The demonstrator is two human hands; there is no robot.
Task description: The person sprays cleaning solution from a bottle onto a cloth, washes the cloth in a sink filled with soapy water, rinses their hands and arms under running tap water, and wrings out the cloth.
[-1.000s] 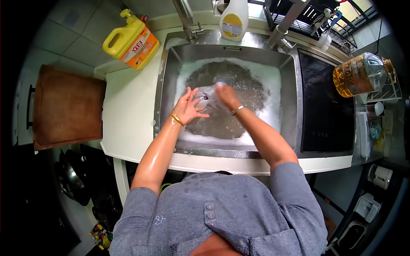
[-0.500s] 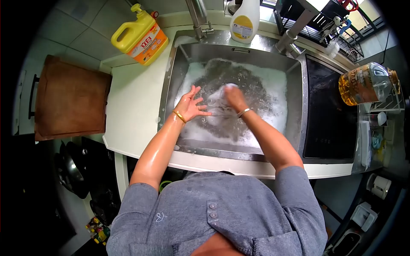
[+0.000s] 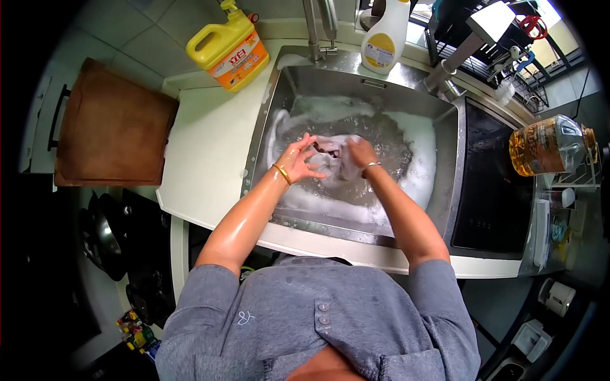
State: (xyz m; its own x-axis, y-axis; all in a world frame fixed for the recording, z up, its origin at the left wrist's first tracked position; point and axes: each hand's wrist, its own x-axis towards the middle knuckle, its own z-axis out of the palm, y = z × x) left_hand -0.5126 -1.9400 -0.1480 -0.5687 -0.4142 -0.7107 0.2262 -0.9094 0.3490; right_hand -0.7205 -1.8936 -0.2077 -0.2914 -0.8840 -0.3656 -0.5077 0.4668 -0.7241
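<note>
A wet, pale cloth [image 3: 337, 168] with a dark patch near its top lies bunched up in the soapy water [image 3: 391, 152] of a steel sink [image 3: 445, 165]. My right hand [image 3: 362, 153], with a silver bracelet at the wrist, is closed on the cloth's right side, and its fingers are partly blurred. At the left edge of the cloth is my left hand [image 3: 297, 162], fingers spread, a gold bracelet on its wrist. Its fingertips overlap the cloth in this view. White suds ring the water around both hands.
Behind the sink stand a faucet [image 3: 312, 32] and a white spray bottle [image 3: 383, 44]. A yellow detergent jug [image 3: 232, 54] is on the left counter, near a wooden board [image 3: 117, 130]. To the right are a black cooktop [image 3: 492, 184] and an oil bottle [image 3: 546, 146].
More of the cloth now shows above the water, with its dark patch visible. My left hand has come to the cloth's edge, still spread. The whole view has shifted slightly.
</note>
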